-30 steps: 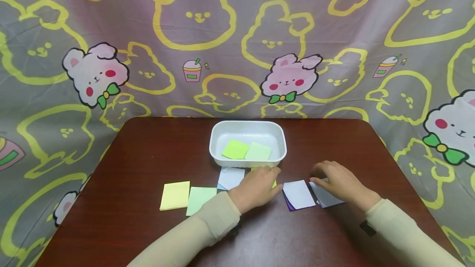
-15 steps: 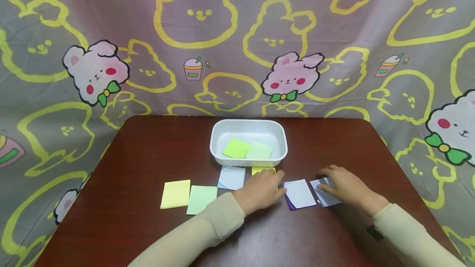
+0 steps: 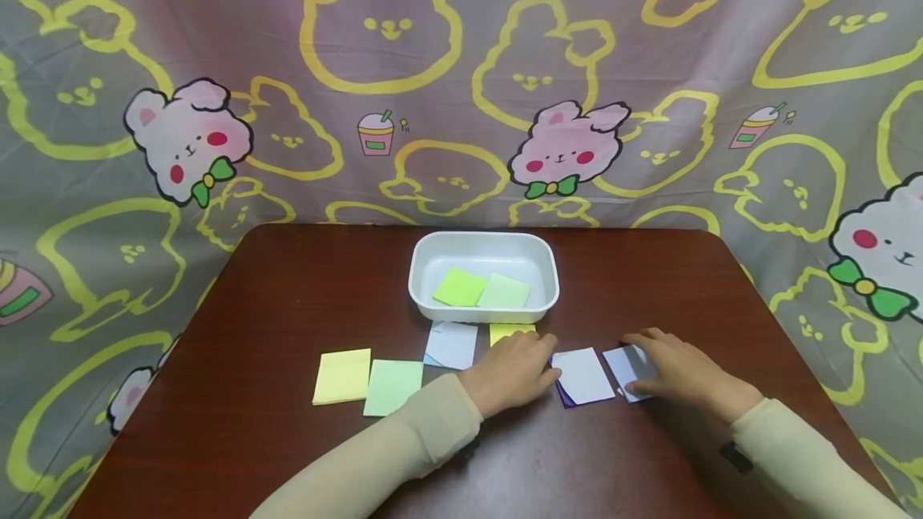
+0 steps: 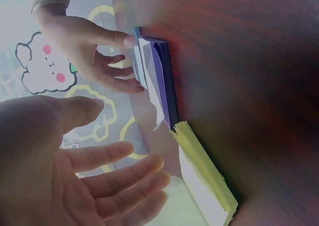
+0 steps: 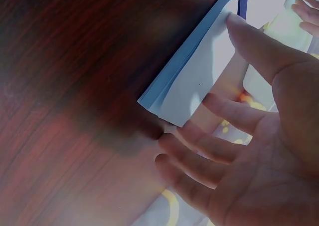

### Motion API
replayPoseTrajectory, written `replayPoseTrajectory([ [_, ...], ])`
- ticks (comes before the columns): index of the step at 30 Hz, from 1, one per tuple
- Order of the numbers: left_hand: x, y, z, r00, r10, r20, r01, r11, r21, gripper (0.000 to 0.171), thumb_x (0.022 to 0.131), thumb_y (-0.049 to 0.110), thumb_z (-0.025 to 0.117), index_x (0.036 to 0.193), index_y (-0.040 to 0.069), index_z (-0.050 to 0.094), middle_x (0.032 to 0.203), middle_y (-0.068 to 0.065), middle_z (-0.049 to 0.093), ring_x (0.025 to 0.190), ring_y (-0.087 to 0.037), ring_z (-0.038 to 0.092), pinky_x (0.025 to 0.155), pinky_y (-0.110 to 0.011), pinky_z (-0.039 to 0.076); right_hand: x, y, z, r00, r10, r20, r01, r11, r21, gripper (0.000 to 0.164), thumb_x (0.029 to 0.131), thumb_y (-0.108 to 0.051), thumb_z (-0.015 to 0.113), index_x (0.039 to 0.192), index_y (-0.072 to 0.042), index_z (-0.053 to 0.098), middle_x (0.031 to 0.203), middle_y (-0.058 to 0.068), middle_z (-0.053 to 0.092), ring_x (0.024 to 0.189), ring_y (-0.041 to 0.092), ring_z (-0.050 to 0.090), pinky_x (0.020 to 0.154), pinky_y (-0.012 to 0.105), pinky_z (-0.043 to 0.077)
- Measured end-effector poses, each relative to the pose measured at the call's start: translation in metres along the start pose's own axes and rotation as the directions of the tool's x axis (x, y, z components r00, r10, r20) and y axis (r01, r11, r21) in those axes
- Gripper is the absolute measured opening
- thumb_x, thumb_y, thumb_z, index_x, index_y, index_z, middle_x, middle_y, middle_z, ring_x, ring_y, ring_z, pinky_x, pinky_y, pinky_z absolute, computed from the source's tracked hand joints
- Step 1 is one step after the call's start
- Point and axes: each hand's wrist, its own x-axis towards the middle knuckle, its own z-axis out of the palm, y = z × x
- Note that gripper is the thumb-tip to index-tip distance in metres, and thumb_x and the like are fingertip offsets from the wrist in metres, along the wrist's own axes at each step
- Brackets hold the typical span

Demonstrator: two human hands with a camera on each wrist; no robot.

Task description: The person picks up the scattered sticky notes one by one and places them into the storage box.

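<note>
My left hand [image 3: 508, 372] hovers over the bright yellow sticky note pad [image 3: 507, 331], its thumb and fingertips near the left edge of a white-topped purple sticky note pad [image 3: 584, 376]. The left wrist view has its fingers loosely spread with nothing between them. At the right, my right hand [image 3: 678, 368] is over a white-topped blue sticky note pad [image 3: 626, 367], covering its right part. In the right wrist view the thumb overlaps one end of this blue pad [image 5: 199, 71], while the relaxed, spread fingers lie along its far side.
Behind the pads stands a white plastic box [image 3: 481, 315] with a lime pad [image 3: 459, 285] and a pale green pad [image 3: 505, 291] inside. A light blue pad [image 3: 451, 344] lies before it. Pale yellow [image 3: 342, 376] and mint green [image 3: 393, 387] pads lie at the left.
My left hand has shifted slightly right, uncovering more of the bright yellow pad. The right hand has also moved a little right and nearer, baring more of the blue pad.
</note>
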Motion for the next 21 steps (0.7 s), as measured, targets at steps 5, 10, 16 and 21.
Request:
replayPoseTrajectory([
  [5, 0.0011, 0.0012, -0.0016, 1.0, -0.007, 0.015, 0.007, 1.0, 0.001, 0.025, 0.097, 0.033, 0.066, 0.101, 0.009, 0.064, 0.083, -0.003, 0.067, 0.076, -0.019, 0.066, 0.065, -0.031, 0.051, -0.001, 0.0006, 0.0012, 1.0, 0.013, -0.009, -0.013, 1.0, 0.02, 0.074, 0.07, -0.039, 0.09, 0.126, 0.003, 0.064, 0.115, 0.018, 0.063, 0.093, 0.023, 0.059, 0.071, 0.036, 0.049],
  [10, 0.0025, 0.0017, -0.0018, 0.999, -0.02, 0.034, 0.02, 1.0, -0.006, 0.027, 0.097, 0.034, 0.066, 0.107, 0.009, 0.065, 0.086, -0.003, 0.068, 0.079, -0.018, 0.066, 0.067, -0.03, 0.052, -0.0013, 0.0028, 0.0011, 0.999, 0.038, 0.0, -0.038, 0.997, 0.072, 0.076, 0.069, -0.038, 0.092, 0.126, 0.003, 0.063, 0.107, 0.016, 0.055, 0.08, 0.016, 0.051, 0.063, 0.029, 0.043],
  [16, 0.003, 0.0017, -0.0016, 0.998, -0.034, 0.045, 0.034, 0.999, -0.01, 0.028, 0.097, 0.034, 0.066, 0.11, 0.009, 0.065, 0.087, -0.003, 0.068, 0.079, -0.018, 0.065, 0.068, -0.029, 0.052, -0.0004, 0.0025, 0.0016, 0.998, 0.07, 0.005, -0.07, 0.988, 0.138, 0.074, 0.069, -0.033, 0.093, 0.124, 0.005, 0.061, 0.109, 0.021, 0.05, 0.076, 0.017, 0.054, 0.061, 0.032, 0.046],
  [21, 0.0037, 0.0021, -0.0009, 0.998, -0.035, 0.046, 0.036, 0.999, -0.014, 0.029, 0.098, 0.035, 0.066, 0.11, 0.009, 0.065, 0.087, -0.002, 0.068, 0.08, -0.017, 0.066, 0.068, -0.028, 0.052, 0.0006, 0.0027, 0.0017, 0.999, 0.034, -0.031, -0.03, 0.995, 0.096, 0.068, 0.069, -0.03, 0.092, 0.118, 0.006, 0.062, 0.105, 0.016, 0.057, 0.08, 0.019, 0.057, 0.065, 0.036, 0.05],
])
